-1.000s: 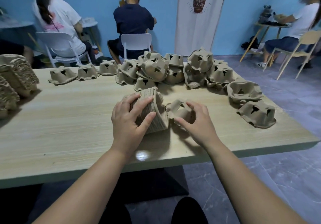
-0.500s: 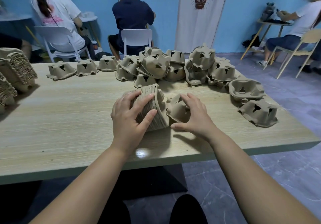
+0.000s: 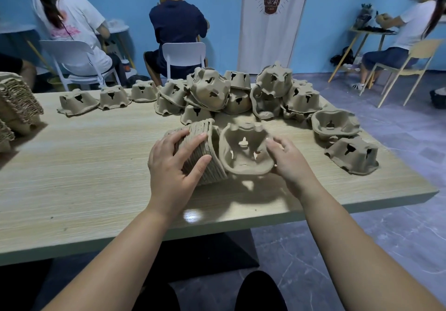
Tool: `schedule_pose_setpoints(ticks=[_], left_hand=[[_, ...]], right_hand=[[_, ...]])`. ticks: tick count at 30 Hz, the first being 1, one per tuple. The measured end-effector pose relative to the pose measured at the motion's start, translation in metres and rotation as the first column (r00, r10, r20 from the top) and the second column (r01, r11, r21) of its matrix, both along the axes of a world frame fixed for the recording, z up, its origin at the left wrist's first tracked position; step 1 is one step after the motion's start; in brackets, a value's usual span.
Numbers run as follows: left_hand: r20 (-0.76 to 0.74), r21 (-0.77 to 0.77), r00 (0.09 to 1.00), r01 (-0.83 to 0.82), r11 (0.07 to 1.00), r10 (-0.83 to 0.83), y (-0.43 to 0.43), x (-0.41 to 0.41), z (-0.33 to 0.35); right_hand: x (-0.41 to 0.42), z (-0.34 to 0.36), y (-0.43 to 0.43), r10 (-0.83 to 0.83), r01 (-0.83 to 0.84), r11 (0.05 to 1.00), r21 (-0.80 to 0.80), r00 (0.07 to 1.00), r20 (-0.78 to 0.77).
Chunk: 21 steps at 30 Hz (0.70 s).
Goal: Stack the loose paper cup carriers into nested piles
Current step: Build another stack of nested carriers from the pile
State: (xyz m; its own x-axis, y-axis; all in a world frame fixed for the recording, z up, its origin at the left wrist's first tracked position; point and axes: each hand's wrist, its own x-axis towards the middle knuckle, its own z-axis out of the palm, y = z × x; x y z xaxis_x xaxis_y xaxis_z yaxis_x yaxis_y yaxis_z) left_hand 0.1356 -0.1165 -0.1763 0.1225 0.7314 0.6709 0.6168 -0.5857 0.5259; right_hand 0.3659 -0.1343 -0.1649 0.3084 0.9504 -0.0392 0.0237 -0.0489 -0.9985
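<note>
Left hand (image 3: 173, 165) — fingers spread and curled over the pile (image 3: 207, 163), which lies on its side mid-table (image 3: 96, 165); thumb pressed to its near face.
Right hand (image 3: 289, 163) — fingers curled round the right rim of one carrier (image 3: 243, 156), hollow side facing the wearer, touching the pile at its 3 o'clock.
Heap (image 3: 241, 93) of loose carriers at 12 o'clock (mostly upside down).
Stacks (image 3: 19, 103) at 9 o'clock.
Banner (image 3: 272, 33) at 1 o'clock: printed cup, Chinese characters, not surely legible.

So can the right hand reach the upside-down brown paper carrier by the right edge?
Probably, once free: only table separates the right hand from that upside-down brown carrier, but it grips a tilted carrier.
</note>
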Motion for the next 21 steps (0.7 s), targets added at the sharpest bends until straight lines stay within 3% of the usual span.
schedule_pose_setpoints(ticks=[3,7,9,11,15,16,17,20,21], left_hand=[[0.004,0.004,1.0,0.0,1.0,0.0,-0.001,-0.001,0.0],[0.005,-0.006,1.0,-0.004,1.0,0.004,-0.001,-0.001,0.0],[0.007,-0.012,1.0,-0.005,1.0,0.005,-0.001,-0.001,0.0],[0.005,-0.012,1.0,-0.007,1.0,0.007,-0.001,-0.001,0.0],[0.019,-0.021,1.0,-0.006,1.0,0.006,-0.002,-0.001,0.001],[0.02,-0.023,1.0,-0.006,1.0,0.006,-0.002,-0.001,0.001],[0.021,-0.026,1.0,-0.005,1.0,0.005,-0.002,-0.001,0.002],[0.015,-0.027,1.0,-0.006,1.0,0.006,-0.002,-0.001,0.002],[0.013,-0.026,1.0,-0.007,1.0,0.008,-0.002,0.0,0.001]], right_hand=[[-0.003,-0.01,-0.003,-0.046,0.046,0.999,0.007,0.94,0.339],[-0.011,-0.011,-0.015,-0.103,0.001,0.988,0.156,0.754,0.649],[-0.013,-0.01,-0.022,-0.075,-0.152,0.963,0.224,0.645,0.761],[-0.012,-0.012,-0.024,-0.002,-0.307,0.933,0.188,0.517,0.856],[-0.002,-0.017,-0.023,-0.084,-0.4,0.892,0.211,0.311,0.947],[0.0,-0.016,-0.023,-0.087,-0.389,0.896,0.214,0.32,0.944],[0.0,-0.012,-0.024,-0.078,-0.352,0.909,0.224,0.384,0.92],[-0.004,0.001,-0.027,-0.044,-0.182,0.936,0.301,0.79,0.612],[-0.007,0.006,-0.027,-0.05,-0.135,0.929,0.344,0.876,0.479]])
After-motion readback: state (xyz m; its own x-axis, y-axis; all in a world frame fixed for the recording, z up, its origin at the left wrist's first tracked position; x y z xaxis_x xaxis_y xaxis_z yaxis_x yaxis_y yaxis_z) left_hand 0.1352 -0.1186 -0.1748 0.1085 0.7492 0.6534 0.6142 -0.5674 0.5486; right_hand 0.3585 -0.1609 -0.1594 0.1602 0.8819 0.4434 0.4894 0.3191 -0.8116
